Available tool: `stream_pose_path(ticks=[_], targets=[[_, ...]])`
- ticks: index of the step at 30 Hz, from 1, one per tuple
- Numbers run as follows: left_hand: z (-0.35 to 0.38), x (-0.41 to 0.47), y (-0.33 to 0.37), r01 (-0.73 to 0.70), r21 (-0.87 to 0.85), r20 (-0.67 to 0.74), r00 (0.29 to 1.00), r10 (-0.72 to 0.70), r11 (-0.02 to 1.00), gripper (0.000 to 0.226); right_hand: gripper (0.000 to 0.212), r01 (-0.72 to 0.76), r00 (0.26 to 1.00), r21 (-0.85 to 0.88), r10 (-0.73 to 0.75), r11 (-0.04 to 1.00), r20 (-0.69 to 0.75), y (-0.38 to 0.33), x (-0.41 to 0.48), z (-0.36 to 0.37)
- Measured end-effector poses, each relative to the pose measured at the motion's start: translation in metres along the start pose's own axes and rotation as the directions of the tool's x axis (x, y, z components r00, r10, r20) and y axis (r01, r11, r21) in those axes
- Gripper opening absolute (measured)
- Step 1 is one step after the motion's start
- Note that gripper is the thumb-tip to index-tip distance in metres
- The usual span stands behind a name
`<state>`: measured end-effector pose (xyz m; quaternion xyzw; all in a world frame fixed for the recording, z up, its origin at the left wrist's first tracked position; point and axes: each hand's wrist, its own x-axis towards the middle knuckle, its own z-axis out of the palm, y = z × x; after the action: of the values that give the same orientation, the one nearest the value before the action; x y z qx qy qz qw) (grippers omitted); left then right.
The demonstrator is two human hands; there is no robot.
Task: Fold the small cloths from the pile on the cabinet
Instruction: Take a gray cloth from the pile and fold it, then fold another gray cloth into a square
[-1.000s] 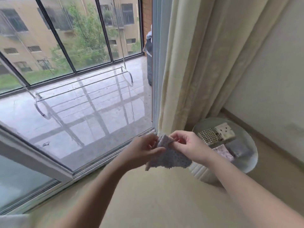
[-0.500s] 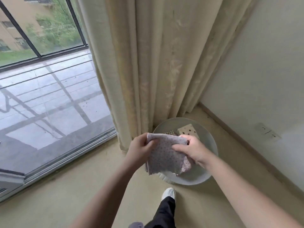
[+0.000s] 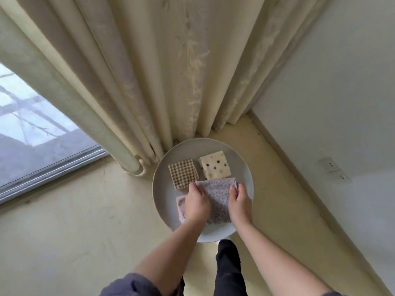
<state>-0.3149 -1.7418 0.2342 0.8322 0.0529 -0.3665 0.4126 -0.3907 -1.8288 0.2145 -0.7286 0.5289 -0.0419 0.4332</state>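
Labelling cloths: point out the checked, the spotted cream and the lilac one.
checked cloth (image 3: 183,175): head view, its middle.
spotted cream cloth (image 3: 215,166): head view, its middle.
lilac cloth (image 3: 218,197): head view, its visible middle.

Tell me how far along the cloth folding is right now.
Done: a checked cloth and a cream spotted cloth lie folded on the round white top. In hand: the left hand and right hand grip the lilac dotted cloth over that top. Left: finishing it, plus a pink cloth partly under the left hand, its state hidden.
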Motion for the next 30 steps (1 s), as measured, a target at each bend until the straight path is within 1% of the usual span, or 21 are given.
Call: stream_pose_path(ticks=[3, 4, 6, 8, 10, 13, 15, 17, 19, 22, 25, 27, 29, 30], targets=[[0.045, 0.012, -0.017, 0.104, 0.046, -0.035, 0.994, -0.103, 0.993, 0.016, 0.029, -0.057, 0.989, -0.066, 0.066, 0.996, 0.129, 0.047, 0.033, 0.001], [0.062, 0.020, -0.026, 0.133, 0.053, -0.029, 0.991, -0.132, 0.990, 0.015, 0.030, -0.077, 0.980, -0.095, 0.092, 0.993, 0.174, 0.066, 0.047, 0.004], [0.096, 0.035, -0.047, 0.191, 0.014, 0.012, 0.981, -0.191, 0.982, 0.011, 0.029, -0.105, 0.955, -0.153, 0.142, 0.983, 0.259, 0.101, 0.074, 0.009], [0.127, 0.051, -0.067, 0.243, -0.029, 0.059, 0.969, -0.241, 0.970, 0.024, 0.028, -0.113, 0.931, -0.200, 0.174, 0.973, 0.320, 0.132, 0.102, 0.015], [0.155, 0.070, -0.083, 0.261, -0.048, 0.093, 0.962, -0.256, 0.964, 0.036, 0.029, -0.113, 0.915, -0.229, 0.191, 0.967, 0.355, 0.159, 0.130, 0.022], [0.190, 0.106, -0.102, 0.284, -0.042, 0.113, 0.954, -0.278, 0.958, 0.034, 0.032, -0.116, 0.903, -0.221, 0.195, 0.968, 0.382, 0.190, 0.168, 0.036], [0.205, 0.130, -0.107, 0.294, -0.032, 0.087, 0.953, -0.291, 0.955, 0.034, 0.034, -0.089, 0.909, -0.201, 0.162, 0.976, 0.384, 0.202, 0.189, 0.047], [0.215, 0.150, -0.110, 0.298, -0.028, 0.047, 0.954, -0.296, 0.954, 0.040, 0.034, -0.064, 0.913, -0.187, 0.133, 0.980, 0.385, 0.212, 0.205, 0.058], [0.222, 0.165, -0.113, 0.303, -0.010, 0.000, 0.953, -0.303, 0.953, 0.044, 0.032, -0.060, 0.907, -0.197, 0.136, 0.979, 0.399, 0.215, 0.217, 0.067], [0.230, 0.176, -0.115, 0.350, 0.025, -0.085, 0.934, -0.347, 0.936, 0.046, 0.028, -0.038, 0.899, -0.224, 0.132, 0.974, 0.419, 0.215, 0.224, 0.073], [0.223, 0.161, -0.108, 0.359, -0.045, -0.162, 0.918, -0.361, 0.932, 0.041, 0.020, -0.019, 0.901, -0.264, 0.131, 0.964, 0.412, 0.207, 0.215, 0.062], [0.220, 0.148, -0.111, 0.344, -0.038, -0.142, 0.927, -0.346, 0.938, 0.045, 0.021, -0.009, 0.906, -0.317, 0.142, 0.948, 0.399, 0.210, 0.208, 0.053], [0.196, 0.127, -0.101, 0.323, -0.018, -0.125, 0.938, -0.322, 0.946, 0.050, 0.024, 0.000, 0.899, -0.349, 0.153, 0.937, 0.411, 0.190, 0.192, 0.034], [0.184, 0.113, -0.096, 0.310, -0.005, -0.121, 0.944, -0.308, 0.951, 0.047, 0.025, 0.014, 0.891, -0.362, 0.153, 0.932, 0.427, 0.176, 0.180, 0.024]])
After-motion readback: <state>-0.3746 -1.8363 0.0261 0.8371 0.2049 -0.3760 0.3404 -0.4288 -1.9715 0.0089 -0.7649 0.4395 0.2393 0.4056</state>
